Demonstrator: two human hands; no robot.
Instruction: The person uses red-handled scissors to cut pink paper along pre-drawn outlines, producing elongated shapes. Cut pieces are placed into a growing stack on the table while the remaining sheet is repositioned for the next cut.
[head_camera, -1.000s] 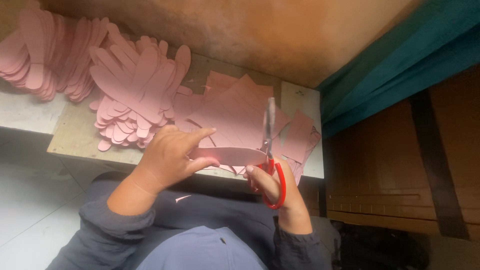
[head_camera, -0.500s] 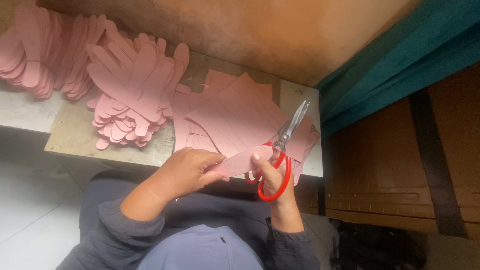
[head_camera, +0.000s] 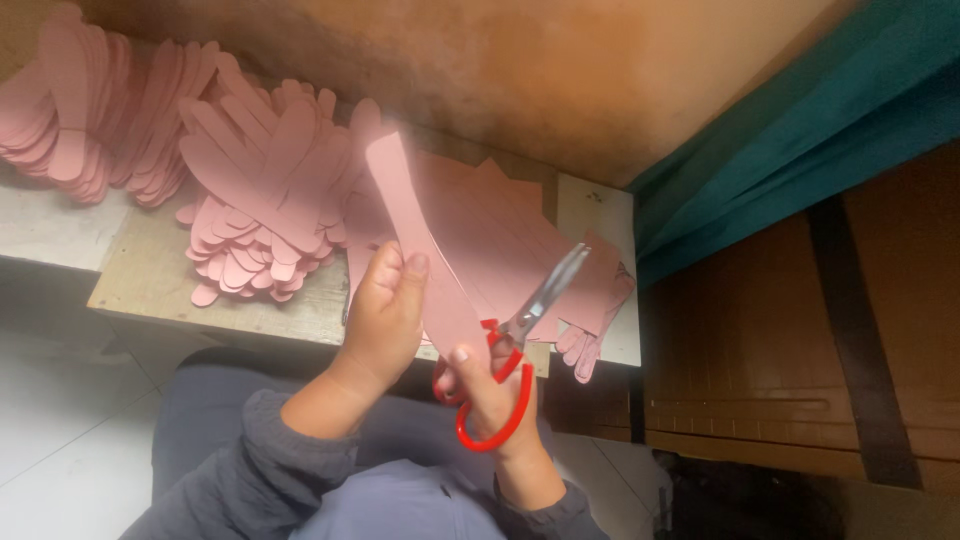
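Observation:
My left hand (head_camera: 385, 310) grips a long pink cut-out strip with a rounded top (head_camera: 415, 225), holding it upright above my lap. My right hand (head_camera: 490, 385) has its fingers through the red handles of a pair of scissors (head_camera: 520, 340), whose grey blades point up and to the right, beside the strip's lower end. Both hands hover just in front of the edge of a low wooden board (head_camera: 150, 275). The strip's lower end is partly hidden by my fingers.
A heap of pink glove-shaped cut-outs (head_camera: 265, 210) lies on the board, with another stack (head_camera: 60, 110) at far left. Flat pink sheets (head_camera: 500, 230) lie behind my hands. A pink glove piece (head_camera: 595, 320) hangs off the board's right edge. A teal cloth (head_camera: 800, 130) and wooden panel are at right.
My left hand has lifted the pink piece from lying flat to standing upright. The scissors have moved off the piece and tilted to the right.

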